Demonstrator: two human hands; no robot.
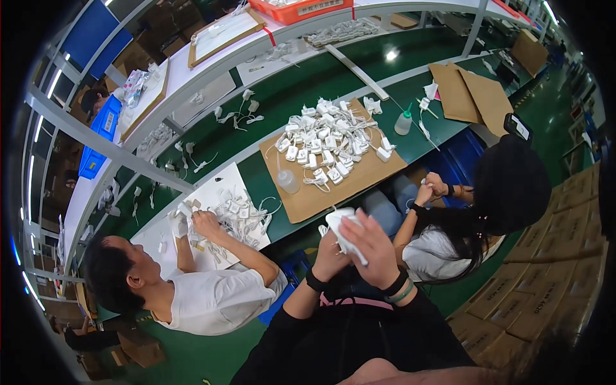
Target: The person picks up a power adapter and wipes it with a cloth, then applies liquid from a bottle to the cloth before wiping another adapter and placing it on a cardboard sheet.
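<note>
Head view, quick status pls: how far along?

Mid-job, I'd judge. Big heap of white adapters (328, 140) w/ cables lies jumbled on the cardboard sheet (308, 204), beyond the hands. No separate finished stack on that sheet that I can make out, so can't tell done units from undone. By the heap's size, prob. plenty left, if those are undone.

What's in hand rn?

White cloth-like pc (337, 220), held btwn both hands, just off the sheet's near edge, in front of the torso. Can't tell if an adapter's wrapped inside.

Hand pose?

L hand (329, 258): lower, to the left, curled; looks clamped on the cloth's near-left part, fingertips mostly hidden. R hand (375, 249): to the right, laid over the cloth, fingers nearly straight, close together, pointing far-left. Its thumb isn't clear, so can't say if it pinches or just presses. Both forearms come up from the near side, wrists close.

Anything else nearby?

Clear bottle (288, 182) upright on the sheet's left part; green-capped bottle (403, 123) on the bench, far right of the heap. Neither's being touched.
</note>
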